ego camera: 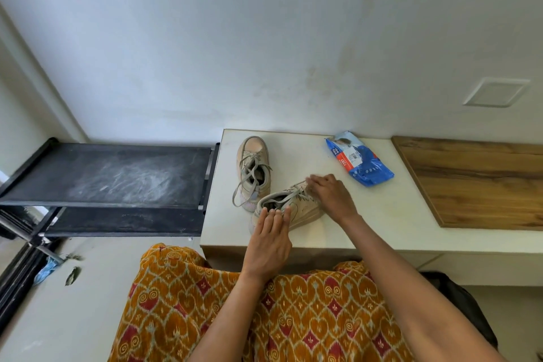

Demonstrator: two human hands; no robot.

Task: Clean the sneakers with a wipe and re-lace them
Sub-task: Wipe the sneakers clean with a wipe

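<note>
Two beige sneakers sit on a white table [382, 214]. The far sneaker [254, 167] stands upright, toe pointing away, with its laces loose and trailing. The near sneaker [296, 204] lies at an angle in front of it. My left hand [270, 241] rests on the near sneaker's heel, its fingers reaching to the opening. My right hand [330, 195] is over the near sneaker's lace area, its fingers curled at the laces. A blue pack of wipes [360, 163] lies flat at the table's back right.
A wooden board [476, 182] covers the right part of the surface. A black shelf rack [111, 176] stands to the left of the table. The wall is right behind the table. My patterned orange clothing [264, 317] fills the foreground.
</note>
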